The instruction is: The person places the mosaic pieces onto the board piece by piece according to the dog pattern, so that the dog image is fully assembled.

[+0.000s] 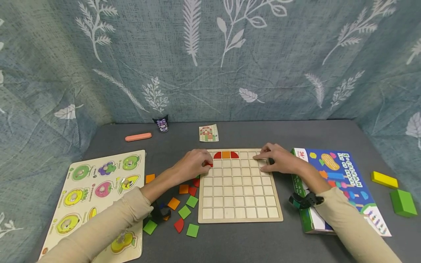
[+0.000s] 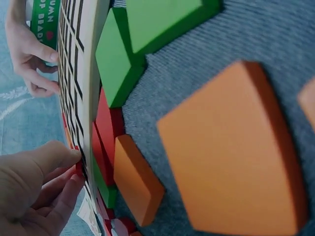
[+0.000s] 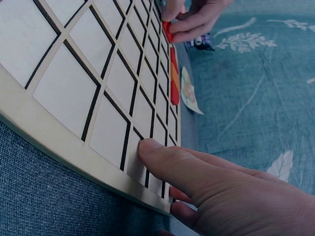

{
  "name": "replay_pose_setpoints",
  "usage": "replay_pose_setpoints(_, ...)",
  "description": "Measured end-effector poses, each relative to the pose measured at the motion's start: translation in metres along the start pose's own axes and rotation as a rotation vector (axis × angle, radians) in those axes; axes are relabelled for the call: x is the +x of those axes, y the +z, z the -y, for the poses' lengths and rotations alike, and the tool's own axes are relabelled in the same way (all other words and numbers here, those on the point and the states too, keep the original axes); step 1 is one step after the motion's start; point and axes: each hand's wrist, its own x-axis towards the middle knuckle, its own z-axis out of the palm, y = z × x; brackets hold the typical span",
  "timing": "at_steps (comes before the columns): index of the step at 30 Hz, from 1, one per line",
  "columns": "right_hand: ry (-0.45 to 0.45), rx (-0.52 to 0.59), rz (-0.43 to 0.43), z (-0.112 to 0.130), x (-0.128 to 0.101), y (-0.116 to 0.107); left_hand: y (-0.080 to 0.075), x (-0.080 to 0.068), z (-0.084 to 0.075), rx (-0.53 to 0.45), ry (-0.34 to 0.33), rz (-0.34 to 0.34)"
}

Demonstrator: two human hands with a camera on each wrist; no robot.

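While left fingers (image 1: 204, 163) pinch red tile (image 1: 209, 164), right fingers (image 1: 260, 157) flat on board (image 1: 240, 215)

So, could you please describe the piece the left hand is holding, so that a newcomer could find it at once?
Start at the wooden grid board in the middle of the grey table. On its far left corner the left hand pinches a small red piece. It sits one row below the red, orange, red pieces on the board's top row, and it alone is held by fingers.

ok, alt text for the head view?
Left hand pinches a red piece at the wooden grid board's left edge; right hand rests flat on its top right. Three pieces fill the top row; loose tiles lie left.
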Motion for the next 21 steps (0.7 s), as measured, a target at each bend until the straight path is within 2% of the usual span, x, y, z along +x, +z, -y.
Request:
replay_pose_setpoints(4, -0.002, -0.002, 0.004, -0.001, 0.000, 0.001, -0.001, -0.001, -0.002, -0.011, -0.010, 0.035)
replay_pose_setpoints(9, -0.014, -0.012, -0.009, -0.002, -0.001, 0.000, -0.008, -0.007, -0.007, 0.026, 0.003, 0.055)
replay_pose_setpoints(11, -0.017, -0.010, -0.013, -0.001, -0.001, -0.001, -0.010, -0.016, -0.008, 0.038, -0.002, 0.039)
replay_pose_setpoints(17, -0.029, -0.002, -0.008, -0.001, 0.000, -0.001, -0.011, -0.056, -0.003, 0.055, -0.107, -0.016)
replay_pose_setpoints(21, -0.019, -0.004, -0.002, 0.000, 0.001, -0.001, -0.009, -0.073, 0.002, 0.063, -0.119, -0.038)
